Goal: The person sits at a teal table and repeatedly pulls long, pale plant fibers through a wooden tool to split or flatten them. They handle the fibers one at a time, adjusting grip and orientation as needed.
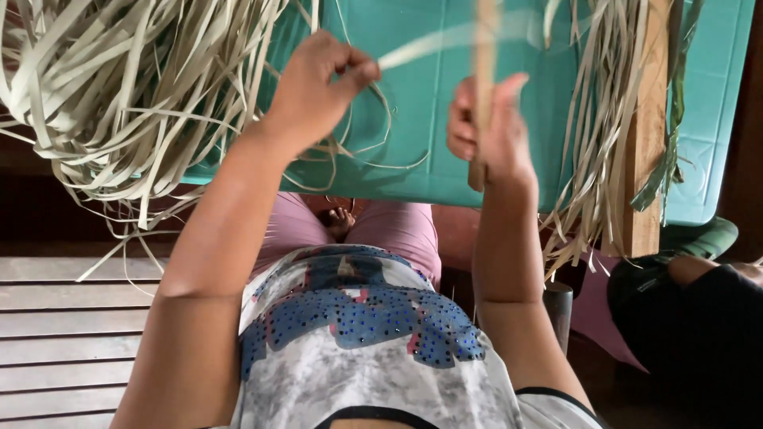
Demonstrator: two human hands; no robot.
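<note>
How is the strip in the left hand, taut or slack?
Taut, it seems: the pale strip runs straight from the pinched fingers of the left hand toward the stick in the right hand.

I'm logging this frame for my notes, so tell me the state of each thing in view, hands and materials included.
left hand: raised, pinching a pale strip
pale strip: pulled taut, blurred
right hand: closed around an upright stick
stick: held vertical
heap of leaf strips: loose, tangled, spilling over the table edge
teal table: partly covered
hanging strips: draped over a wooden beam
</note>
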